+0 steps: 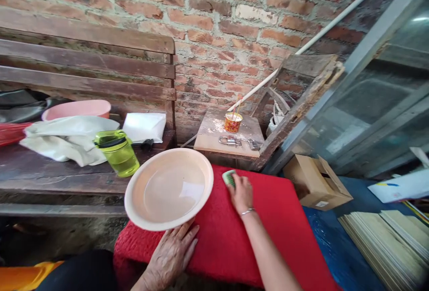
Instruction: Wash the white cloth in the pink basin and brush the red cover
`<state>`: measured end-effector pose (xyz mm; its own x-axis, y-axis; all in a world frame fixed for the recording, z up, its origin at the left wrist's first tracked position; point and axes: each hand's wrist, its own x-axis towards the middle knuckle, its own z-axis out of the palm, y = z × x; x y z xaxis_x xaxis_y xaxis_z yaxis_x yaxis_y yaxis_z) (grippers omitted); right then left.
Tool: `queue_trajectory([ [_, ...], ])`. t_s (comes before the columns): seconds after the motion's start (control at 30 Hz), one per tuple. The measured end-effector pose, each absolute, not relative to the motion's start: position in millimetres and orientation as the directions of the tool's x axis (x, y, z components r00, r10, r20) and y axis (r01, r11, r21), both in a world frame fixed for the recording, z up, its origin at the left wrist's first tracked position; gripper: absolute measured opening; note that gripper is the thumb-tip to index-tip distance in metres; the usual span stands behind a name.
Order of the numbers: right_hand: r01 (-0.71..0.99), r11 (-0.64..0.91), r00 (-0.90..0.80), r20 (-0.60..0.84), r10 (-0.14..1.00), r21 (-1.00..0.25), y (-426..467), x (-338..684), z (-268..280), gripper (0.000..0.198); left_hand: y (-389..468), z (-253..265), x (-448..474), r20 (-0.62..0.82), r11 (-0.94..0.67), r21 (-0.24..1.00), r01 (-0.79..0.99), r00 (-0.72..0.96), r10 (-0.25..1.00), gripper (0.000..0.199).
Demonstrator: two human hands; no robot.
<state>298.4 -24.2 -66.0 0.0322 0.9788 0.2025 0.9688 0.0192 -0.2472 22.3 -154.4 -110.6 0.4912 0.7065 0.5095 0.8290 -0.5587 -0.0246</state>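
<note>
BRUSH IN HAND AT RED CLOTH: WORK JUDGED UNDER WAY, EXTENT NOT ESTABLISHED

A small green brush (228,175) is held in the right hand (243,194), with the fingers closed narrowly about it. It is located over the far part of the red cloth (275,224), just right of the basin (137,192); contact between bristles and cloth cannot be confirmed. No object is seen gripped by the left hand (176,250), which is laid on the cloth with fingers outstretched toward the basin's near rim. Whether the basin is being steadied by the fingertips cannot be told (they are partly hidden by the rim).

Preparation is judged complete: the cloth is spread, the basin is set at its left end with what appears to be water inside, and the brush has been taken up. How much of the surface has been treated is not shown; no clear boundary between worked and unworked areas is found. A rougher texture is noted at the near left corner, cause undetermined. Most of the work is provisionally judged outstanding.
</note>
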Motion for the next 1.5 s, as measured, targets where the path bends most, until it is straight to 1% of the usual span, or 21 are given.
queue_trajectory([
  [0.03, 0.970, 0.077, -0.034, 0.184, 0.982, -0.230, -21.7, 280.2, -66.2, 0.041, -152.7, -112.0, 20.5, 0.521, -0.567, -0.034, 0.823, 0.498, 0.693, 0.034],
  [0.07, 0.973, 0.096, -0.064, 0.158, 0.985, -0.209, -18.0, 269.4, -65.5, 0.040, -151.1, -113.4, 19.2, 0.531, -0.575, -0.042, 0.817, 0.506, 0.680, 0.033],
  [0.13, 0.986, 0.039, -0.021, 0.112, 0.994, -0.162, -10.1, 272.9, -61.9, 0.040, -148.8, -115.6, 18.1, 0.545, -0.586, -0.048, 0.809, 0.513, 0.663, 0.033],
  [0.27, 0.967, -0.235, 0.244, 0.091, 0.965, -0.100, -10.3, 353.9, -49.0, 0.042, -149.2, -114.9, 21.0, 0.539, -0.585, -0.028, 0.810, 0.505, 0.674, 0.033],
  [0.33, 0.924, -0.376, 0.382, 0.099, 0.919, -0.073, -22.6, 405.6, -42.1, 0.044, -149.7, -112.6, 23.4, 0.533, -0.582, -0.009, 0.813, 0.496, 0.685, 0.032],
  [0.43, 0.822, -0.568, 0.570, 0.108, 0.815, -0.045, -53.2, 468.3, -33.2, 0.048, -148.8, -109.5, 26.1, 0.541, -0.582, 0.024, 0.813, 0.479, 0.691, 0.032],
  [0.5, 0.750, -0.660, 0.660, 0.112, 0.743, -0.041, -77.1, 492.5, -29.5, 0.050, -147.4, -108.9, 26.8, 0.544, -0.584, 0.033, 0.811, 0.476, 0.691, 0.031],
  [0.57, 0.717, -0.695, 0.695, 0.130, 0.708, -0.052, -99.8, 499.8, -28.6, 0.050, -145.7, -109.9, 26.4, 0.540, -0.586, 0.034, 0.810, 0.479, 0.693, 0.031],
  [0.6, 0.729, -0.682, 0.682, 0.148, 0.716, -0.059, -110.1, 497.5, -29.1, 0.049, -144.8, -110.9, 25.8, 0.538, -0.588, 0.031, 0.808, 0.482, 0.692, 0.030],
  [0.67, 0.800, -0.598, 0.595, 0.206, 0.777, -0.055, -127.7, 483.5, -30.9, 0.046, -142.6, -113.4, 24.0, 0.539, -0.593, 0.023, 0.805, 0.490, 0.685, 0.031],
  [0.77, 0.920, -0.391, 0.368, 0.287, 0.885, 0.029, -145.9, 452.5, -33.6, 0.041, -138.9, -116.3, 20.8, 0.557, -0.616, 0.022, 0.788, 0.502, 0.662, 0.031],
  [0.87, 0.966, -0.241, 0.206, 0.278, 0.938, 0.096, -157.5, 427.5, -35.6, 0.049, -135.6, -116.6, 18.5, 0.584, -0.642, 0.028, 0.766, 0.509, 0.632, 0.030],
  [0.97, 0.986, -0.158, 0.138, 0.266, 0.954, 0.055, -166.3, 414.1, -38.9, 0.058, -134.1, -115.0, 17.3, 0.608, -0.655, 0.019, 0.755, 0.512, 0.607, 0.030],
  [1.07, 0.994, -0.090, 0.104, 0.303, 0.947, -0.060, -170.8, 409.5, -43.5, 0.053, -133.8, -113.7, 16.3, 0.615, -0.656, 0.011, 0.755, 0.512, 0.600, 0.030],
  [1.13, 0.985, -0.088, 0.135, 0.347, 0.928, -0.149, -170.0, 410.4, -46.2, 0.048, -133.6, -113.4, 15.4, 0.609, -0.658, 0.019, 0.753, 0.513, 0.605, 0.030],
  [1.23, 0.952, -0.183, 0.267, 0.376, 0.887, -0.244, -164.5, 415.5, -48.6, 0.052, -132.6, -113.9, 13.8, 0.601, -0.659, 0.022, 0.752, 0.517, 0.610, 0.031],
  [1.27, 0.939, -0.222, 0.308, 0.354, 0.883, -0.263, -162.5, 417.2, -49.1, 0.053, -132.3, -114.1, 13.3, 0.599, -0.658, 0.014, 0.753, 0.521, 0.608, 0.031],
  [1.37, 0.908, -0.302, 0.368, 0.210, 0.906, -0.289, -158.2, 419.4, -49.9, 0.049, -131.8, -114.6, 12.2, 0.592, -0.654, -0.005, 0.757, 0.529, 0.608, 0.032],
  [1.43, 0.905, -0.317, 0.362, 0.125, 0.924, -0.282, -157.5, 418.2, -49.5, 0.047, -132.1, -114.4, 11.7, 0.586, -0.649, 0.001, 0.761, 0.525, 0.617, 0.032],
  [1.5, 0.912, -0.312, 0.342, 0.074, 0.937, -0.266, -157.8, 415.8, -48.2, 0.045, -132.6, -113.9, 11.3, 0.579, -0.644, 0.015, 0.764, 0.519, 0.629, 0.032],
])
